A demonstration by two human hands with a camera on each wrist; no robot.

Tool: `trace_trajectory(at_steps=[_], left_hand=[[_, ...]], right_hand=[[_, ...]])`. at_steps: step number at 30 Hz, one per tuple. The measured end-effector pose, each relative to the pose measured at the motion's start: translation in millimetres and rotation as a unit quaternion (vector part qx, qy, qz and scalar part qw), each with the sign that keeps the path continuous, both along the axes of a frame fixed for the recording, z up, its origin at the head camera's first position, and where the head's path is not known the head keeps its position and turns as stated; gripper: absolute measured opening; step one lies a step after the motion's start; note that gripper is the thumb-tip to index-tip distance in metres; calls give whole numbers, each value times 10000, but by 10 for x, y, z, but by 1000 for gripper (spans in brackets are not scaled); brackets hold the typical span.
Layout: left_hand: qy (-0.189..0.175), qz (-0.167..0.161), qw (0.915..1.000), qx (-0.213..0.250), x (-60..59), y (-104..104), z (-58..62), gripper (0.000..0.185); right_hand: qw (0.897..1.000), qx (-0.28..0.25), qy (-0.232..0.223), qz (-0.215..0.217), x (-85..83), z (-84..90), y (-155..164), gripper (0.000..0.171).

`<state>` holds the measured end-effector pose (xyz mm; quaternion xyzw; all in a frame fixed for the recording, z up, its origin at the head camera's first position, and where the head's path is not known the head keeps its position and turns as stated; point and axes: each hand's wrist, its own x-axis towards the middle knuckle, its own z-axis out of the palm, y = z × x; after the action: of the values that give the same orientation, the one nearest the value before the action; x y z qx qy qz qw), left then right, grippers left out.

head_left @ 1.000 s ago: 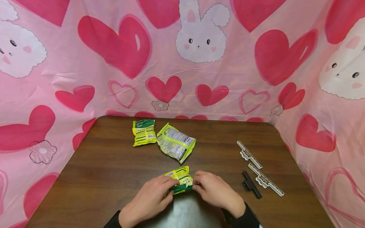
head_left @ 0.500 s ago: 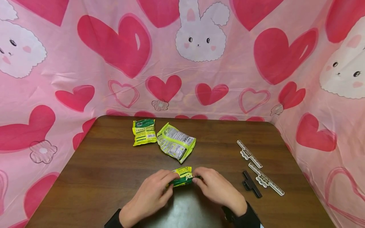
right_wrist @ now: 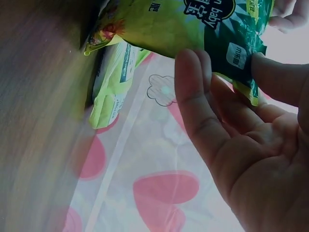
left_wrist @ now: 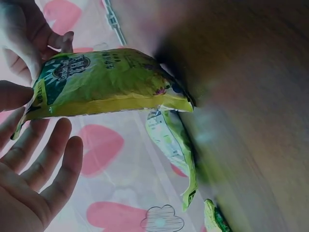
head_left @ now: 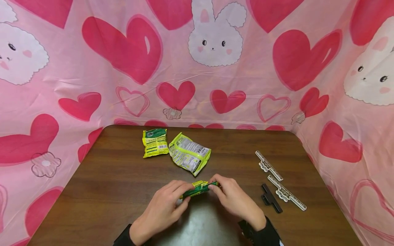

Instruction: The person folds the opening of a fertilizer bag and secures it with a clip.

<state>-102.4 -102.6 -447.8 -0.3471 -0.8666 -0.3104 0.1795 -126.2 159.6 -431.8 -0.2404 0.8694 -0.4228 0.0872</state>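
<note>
Both hands hold a small green and yellow snack packet (head_left: 199,189) just above the near middle of the brown table (head_left: 117,191). My left hand (head_left: 184,195) pinches its left end, and in the left wrist view the thumb (left_wrist: 14,94) lies on the packet (left_wrist: 106,84) with the fingers (left_wrist: 46,154) spread below it. My right hand (head_left: 214,187) pinches the right end. The right wrist view shows the packet's (right_wrist: 193,24) green corner between thumb (right_wrist: 282,79) and forefinger (right_wrist: 195,92). The packet's far end points down at the table.
Two more yellow-green packets lie farther back: a small one (head_left: 155,142) and a larger one (head_left: 189,153). At the right lie two white bag clips (head_left: 268,165) (head_left: 286,197) and a black clip (head_left: 271,198). Pink heart-print cloth (head_left: 197,68) walls the table.
The packet has come up off the table and tipped on edge, showing less of its yellow face. Both hands have shifted slightly away from me with it.
</note>
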Motion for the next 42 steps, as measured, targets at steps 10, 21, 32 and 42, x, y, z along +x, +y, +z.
trace_trajectory(at_steps=[10,21,32,42], left_hand=[[-75,-48,9996,256,-26,20,60,38],[-79,-66,9999,120,-39,36,78,40],[-322,-18,9994,-109,-74,76,90,34],[-217,54,9997,-35,-114,96,68,31]], right_hand=[[9985,-435,-28,-330,5,13,1,7],[9948,-793,-322,-553,-5,19,-13,8],[9951,-824,-127,-533,-5,-20,12,22],[9904,-426,984,-869,67,-33,-34,29]])
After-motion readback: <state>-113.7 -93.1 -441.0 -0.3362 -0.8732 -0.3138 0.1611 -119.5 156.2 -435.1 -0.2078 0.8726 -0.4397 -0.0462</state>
